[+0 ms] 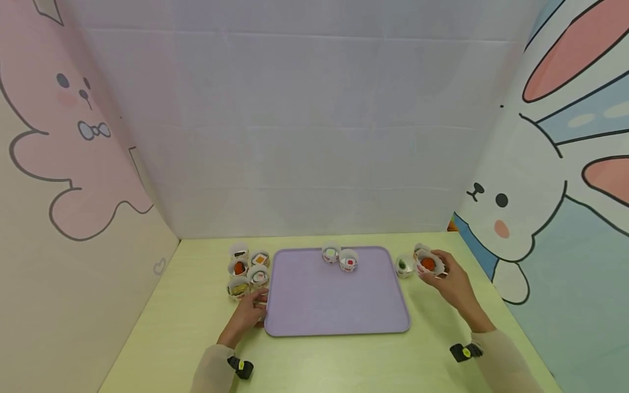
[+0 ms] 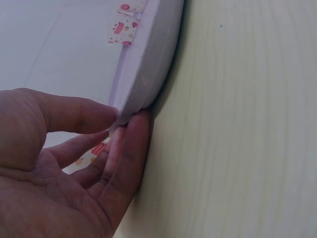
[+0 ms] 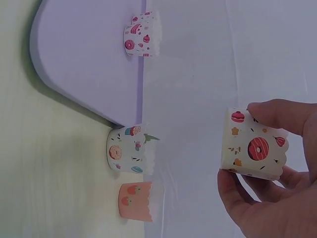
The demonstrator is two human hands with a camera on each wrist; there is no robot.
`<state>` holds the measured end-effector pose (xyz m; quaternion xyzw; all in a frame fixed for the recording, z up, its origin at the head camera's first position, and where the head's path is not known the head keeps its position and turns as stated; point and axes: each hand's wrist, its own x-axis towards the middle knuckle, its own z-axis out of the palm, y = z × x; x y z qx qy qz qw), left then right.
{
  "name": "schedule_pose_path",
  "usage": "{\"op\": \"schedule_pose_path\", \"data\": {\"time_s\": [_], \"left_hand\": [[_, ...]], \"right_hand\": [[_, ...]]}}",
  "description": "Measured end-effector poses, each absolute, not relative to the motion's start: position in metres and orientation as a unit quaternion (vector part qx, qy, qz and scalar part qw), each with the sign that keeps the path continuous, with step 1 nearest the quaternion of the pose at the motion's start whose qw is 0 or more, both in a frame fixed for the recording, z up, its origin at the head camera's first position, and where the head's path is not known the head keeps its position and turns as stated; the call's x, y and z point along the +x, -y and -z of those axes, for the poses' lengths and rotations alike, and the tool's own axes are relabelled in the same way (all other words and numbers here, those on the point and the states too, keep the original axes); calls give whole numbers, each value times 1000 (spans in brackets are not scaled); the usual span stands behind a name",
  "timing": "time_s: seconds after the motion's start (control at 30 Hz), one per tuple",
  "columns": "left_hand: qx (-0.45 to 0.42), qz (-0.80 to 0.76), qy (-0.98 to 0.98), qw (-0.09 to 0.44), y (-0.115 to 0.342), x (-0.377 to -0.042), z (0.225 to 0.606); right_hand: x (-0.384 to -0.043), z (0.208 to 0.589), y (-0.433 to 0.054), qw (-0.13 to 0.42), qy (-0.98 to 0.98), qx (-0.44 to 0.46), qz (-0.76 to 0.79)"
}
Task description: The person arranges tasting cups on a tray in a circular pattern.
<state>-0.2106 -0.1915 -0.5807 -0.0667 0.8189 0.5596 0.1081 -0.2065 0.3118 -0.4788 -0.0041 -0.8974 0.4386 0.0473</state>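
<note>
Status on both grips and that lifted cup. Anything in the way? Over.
Left grip pinching rim of purple tray. Right grip holding orange-filled cup in the air. Green-filled cup between it and tray, possibly in the way.

A table point(image 1: 324, 363) (pale yellow) bears tray point(image 1: 336, 305) and cups point(image 3: 130, 156).

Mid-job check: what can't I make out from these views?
Pink cup: contents unclear; the held cup covers much of it in the head view, its own wall in the right wrist view.
Orange filling: too small to identify, head view.
Patterned cup: mostly hidden behind the left hand, left wrist view.
</note>
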Motion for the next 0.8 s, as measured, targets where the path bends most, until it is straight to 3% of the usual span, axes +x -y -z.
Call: {"op": "schedule_pose_path", "data": {"time_s": [0.8], "left_hand": [[-70,-566,-813,114,192,-211,581]], "right_hand": [[-234,503,-255,56,889,32,-453]]}}
